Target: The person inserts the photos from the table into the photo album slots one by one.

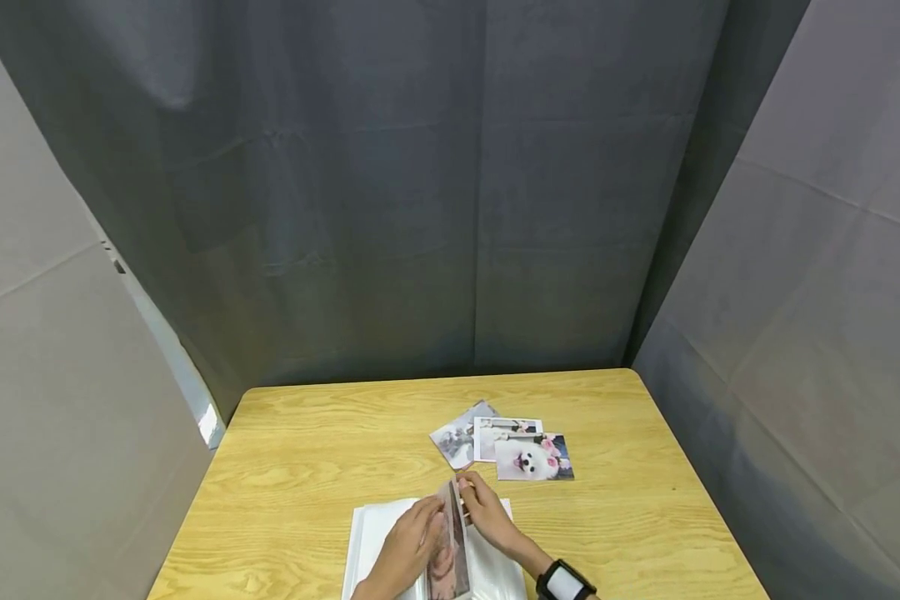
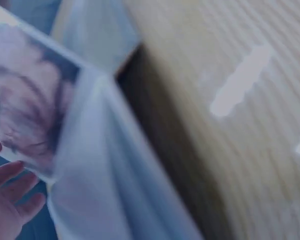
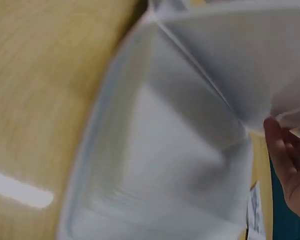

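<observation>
A white photo album lies spread at the table's front edge, one clear-sleeved page standing up from it. In that page sits a pinkish photo; its subject is blurred. My left hand lies against the page's left face, its fingers fairly straight and touching the photo side. At the page's top edge my right hand pinches the page between thumb and fingers. The right wrist view shows the right hand at the raised page's corner, above a blank white page.
Beyond the album lie three overlapping loose photos: a white dog with pink flowers, a white-bordered one and a greyish one. They rest on a wooden table. Grey curtains surround it on the back and sides.
</observation>
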A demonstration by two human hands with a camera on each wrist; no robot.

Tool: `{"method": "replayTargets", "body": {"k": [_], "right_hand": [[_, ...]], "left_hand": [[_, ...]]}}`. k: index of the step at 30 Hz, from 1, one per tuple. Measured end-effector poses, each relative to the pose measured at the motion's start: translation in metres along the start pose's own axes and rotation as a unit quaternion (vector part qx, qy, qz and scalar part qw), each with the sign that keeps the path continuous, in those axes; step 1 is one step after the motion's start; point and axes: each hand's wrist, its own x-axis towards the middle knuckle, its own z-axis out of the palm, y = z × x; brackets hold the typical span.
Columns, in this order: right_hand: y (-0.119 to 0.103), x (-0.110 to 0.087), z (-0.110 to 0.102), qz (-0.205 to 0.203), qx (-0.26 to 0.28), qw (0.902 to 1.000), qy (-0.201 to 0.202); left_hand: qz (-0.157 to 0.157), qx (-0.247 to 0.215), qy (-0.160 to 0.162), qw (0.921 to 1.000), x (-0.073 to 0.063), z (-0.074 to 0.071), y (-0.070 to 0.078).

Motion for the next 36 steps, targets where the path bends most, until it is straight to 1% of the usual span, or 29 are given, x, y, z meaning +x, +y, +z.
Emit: {"method": "replayTargets", "body": {"k": [1,2,3,4,5,7,9,11,15,17,20,21,24,27,28,32,34,36], "right_hand": [[-0.001,-0.004,0.005,-0.012,-0.006,0.9998,-0.014],[-0.001,-0.009,0.011,-0.025,-0.025,0.999,-0.029],[-0.002,-0.013,0.016,-0.044,-0.047,0.9969,-0.045],[-0.003,-0.017,0.021,-0.069,-0.08,0.9925,-0.061],[-0.003,-0.021,0.025,-0.092,-0.114,0.9863,-0.076],[-0.005,-0.028,0.032,-0.137,-0.181,0.9687,-0.099],[-0.005,-0.032,0.038,-0.166,-0.233,0.9503,-0.122],[-0.005,-0.035,0.041,-0.18,-0.27,0.9343,-0.148],[0.0,-0.037,0.045,-0.188,-0.323,0.9081,-0.188],[0.004,-0.037,0.047,-0.194,-0.344,0.8972,-0.198],[0.007,-0.039,0.048,-0.21,-0.363,0.8849,-0.203],[0.008,-0.04,0.048,-0.218,-0.367,0.8816,-0.201],[0.009,-0.041,0.047,-0.232,-0.372,0.8767,-0.198],[0.009,-0.042,0.043,-0.229,-0.371,0.8775,-0.199],[0.008,-0.041,0.041,-0.227,-0.373,0.8777,-0.198],[0.009,-0.041,0.033,-0.222,-0.385,0.8766,-0.185],[0.011,-0.04,0.029,-0.222,-0.392,0.875,-0.178],[0.012,-0.04,0.024,-0.221,-0.392,0.8758,-0.174]], "left_hand": [[-0.021,-0.016,0.004,0.9996,0.0,-0.006,0.001],[-0.043,-0.031,0.008,0.9986,0.001,-0.011,0.002],[-0.067,-0.044,0.015,0.9967,0.002,-0.017,0.003],[-0.092,-0.058,0.022,0.9938,0.003,-0.023,0.003],[-0.116,-0.071,0.029,0.9903,0.003,-0.029,0.003],[-0.161,-0.088,0.041,0.9822,0.006,-0.042,0.001],[-0.199,-0.101,0.05,0.9735,0.008,-0.053,-0.003],[-0.219,-0.102,0.05,0.969,0.008,-0.062,-0.007],[-0.238,-0.079,0.051,0.9667,0.003,-0.07,-0.017],[-0.247,-0.066,0.055,0.9653,0.0,-0.071,-0.021],[-0.254,-0.055,0.064,0.9634,-0.004,-0.07,-0.025],[-0.254,-0.052,0.067,0.9635,-0.005,-0.07,-0.027],[-0.26,-0.041,0.069,0.9623,-0.009,-0.067,-0.033],[-0.264,-0.025,0.063,0.9623,-0.012,-0.064,-0.038],[-0.269,-0.02,0.061,0.9609,-0.013,-0.063,-0.039],[-0.276,-0.005,0.066,0.9589,-0.014,-0.058,-0.045],[-0.285,-0.002,0.069,0.9561,-0.014,-0.056,-0.049],[-0.289,0.0,0.067,0.9549,-0.015,-0.053,-0.052]]}}
